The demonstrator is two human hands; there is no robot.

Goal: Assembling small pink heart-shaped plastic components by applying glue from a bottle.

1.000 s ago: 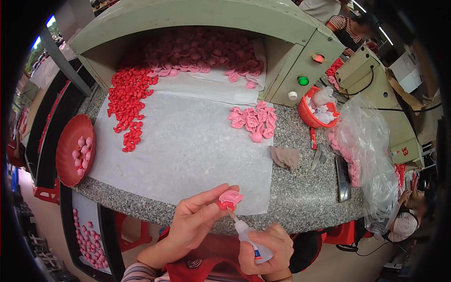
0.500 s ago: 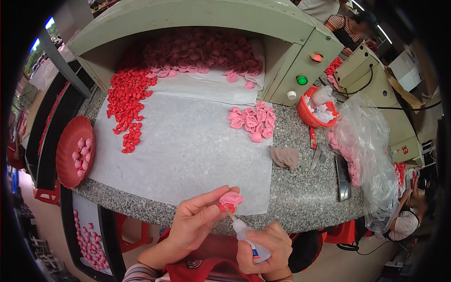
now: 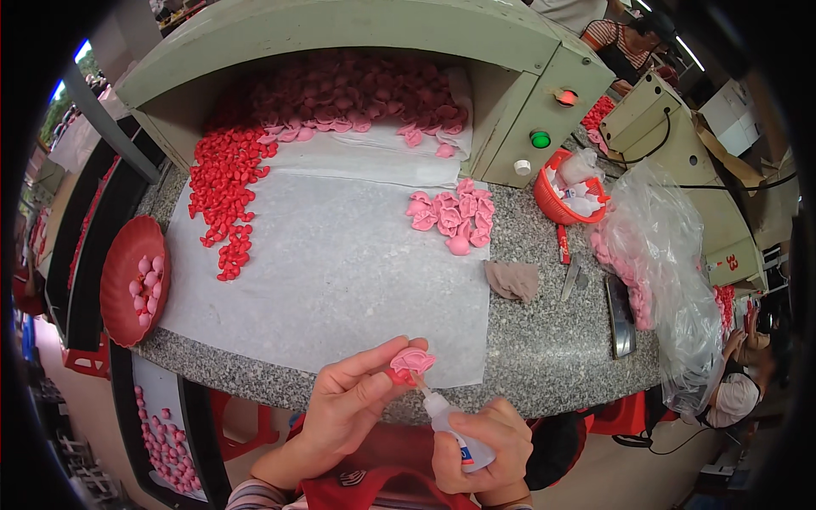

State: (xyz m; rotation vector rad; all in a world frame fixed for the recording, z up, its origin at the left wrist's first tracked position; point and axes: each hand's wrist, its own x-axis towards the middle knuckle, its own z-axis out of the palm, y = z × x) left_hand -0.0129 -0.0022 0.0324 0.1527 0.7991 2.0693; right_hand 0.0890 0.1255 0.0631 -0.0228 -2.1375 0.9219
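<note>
Between the thumb and fingers of my left hand (image 3: 340,412) is a pink ruffled piece (image 3: 414,359) with a smaller red piece (image 3: 398,376) against its lower side. My right hand (image 3: 497,446) is wrapped round a small white squeeze bottle (image 3: 440,412), probably glue, tilted up to the left. Its thin nozzle tip meets the pieces where pink and red join; the exact contact is too small to make out. Both hands are just off the near edge of the table. Pink ruffled pieces (image 3: 455,212) lie on the white sheet (image 3: 331,255), with a heap of red pieces (image 3: 223,191) at its left.
A green-grey metal box (image 3: 340,25) opens over a pink pile. A red dish (image 3: 110,280) of pink pieces sits left. Toward the right are a brown cloth (image 3: 512,280), an orange basket (image 3: 552,200) of bottles, a blade (image 3: 569,280), a phone (image 3: 620,314) and a plastic bag (image 3: 671,280).
The whole view has shifted slightly. My left hand keeps hold of the pink and red pieces, while the bottle's nozzle stays at them in nearly the same pose.
</note>
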